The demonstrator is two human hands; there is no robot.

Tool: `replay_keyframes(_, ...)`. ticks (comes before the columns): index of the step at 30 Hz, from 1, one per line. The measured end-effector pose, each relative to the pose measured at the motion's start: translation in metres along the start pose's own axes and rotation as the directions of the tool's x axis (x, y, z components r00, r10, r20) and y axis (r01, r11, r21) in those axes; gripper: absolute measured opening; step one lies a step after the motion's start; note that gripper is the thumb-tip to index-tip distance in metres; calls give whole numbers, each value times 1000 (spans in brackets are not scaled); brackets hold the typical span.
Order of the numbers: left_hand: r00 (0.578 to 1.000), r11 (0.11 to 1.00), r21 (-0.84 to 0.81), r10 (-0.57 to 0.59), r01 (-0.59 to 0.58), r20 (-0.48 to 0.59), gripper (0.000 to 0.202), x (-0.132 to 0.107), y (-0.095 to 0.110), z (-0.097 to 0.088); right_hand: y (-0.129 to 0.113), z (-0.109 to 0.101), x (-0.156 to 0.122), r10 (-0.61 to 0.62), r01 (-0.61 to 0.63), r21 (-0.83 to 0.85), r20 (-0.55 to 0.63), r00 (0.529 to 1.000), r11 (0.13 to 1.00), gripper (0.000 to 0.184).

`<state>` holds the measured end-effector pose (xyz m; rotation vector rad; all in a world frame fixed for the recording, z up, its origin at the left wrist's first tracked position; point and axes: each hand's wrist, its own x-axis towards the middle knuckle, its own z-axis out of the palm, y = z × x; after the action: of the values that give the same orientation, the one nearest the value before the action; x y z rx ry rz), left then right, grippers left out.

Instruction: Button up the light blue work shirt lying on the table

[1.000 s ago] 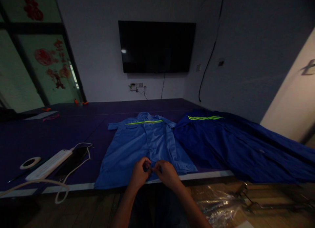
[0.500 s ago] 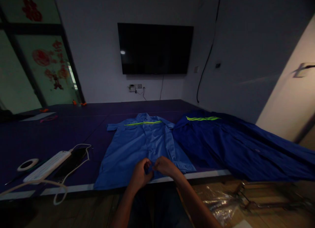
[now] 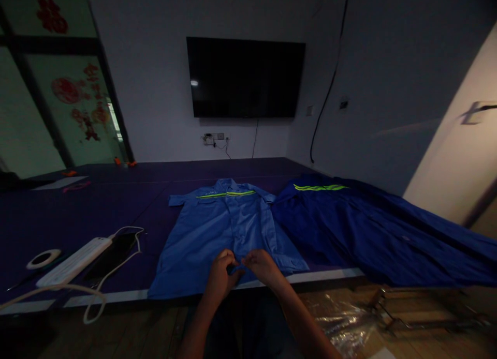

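A light blue work shirt (image 3: 205, 235) with a yellow-green stripe across its chest lies front up on the purple table (image 3: 151, 214), collar pointing away from me. Both hands are at the lower end of its front placket, close to the table's near edge. My left hand (image 3: 222, 272) is curled with thumb and fingers pinching the shirt's edge. Just beside it, my right hand (image 3: 261, 266) pinches the cloth from the other side. The dim light hides the exact bit of fabric or any button between the fingertips.
A darker blue garment (image 3: 349, 229) with a yellow-green stripe spreads to the right, draping over the table edge. At left lie a white power strip (image 3: 73, 262), a dark phone (image 3: 112, 255), a white cable (image 3: 101, 286) and a roll of tape (image 3: 44, 259). Clear plastic (image 3: 345, 323) is on the floor.
My fingers have shifted slightly at the shirt's hem, the right hand's fingertips now somewhat more spread along the cloth. The shirt and other things stay in place.
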<state>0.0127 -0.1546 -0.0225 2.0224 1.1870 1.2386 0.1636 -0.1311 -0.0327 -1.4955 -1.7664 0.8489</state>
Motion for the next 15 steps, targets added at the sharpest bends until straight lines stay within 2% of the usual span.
replay_keyframes(3,999,997,58,54,-54,-2,2,-5,2,1,-5,-1,-3,-4,3,-63,-2,1000,998,24)
replay_keyframes(7,988,977,153,143,-149,50,14,-12,1,5,-13,-7,-7,-73,88,-201,78,994,976,22)
replay_keyframes(9,979,961,190,195,-202,54,18,-14,-2,8,-16,-11,-8,-100,121,-218,106,989,968,19)
replay_keyframes(12,967,933,256,249,-254,53,22,-16,-7,12,-19,-14,-5,-15,48,-178,183,983,983,17)
replay_keyframes(15,961,907,320,264,-275,79,25,-18,-11,14,-20,-17,2,110,-71,-148,283,953,987,16)
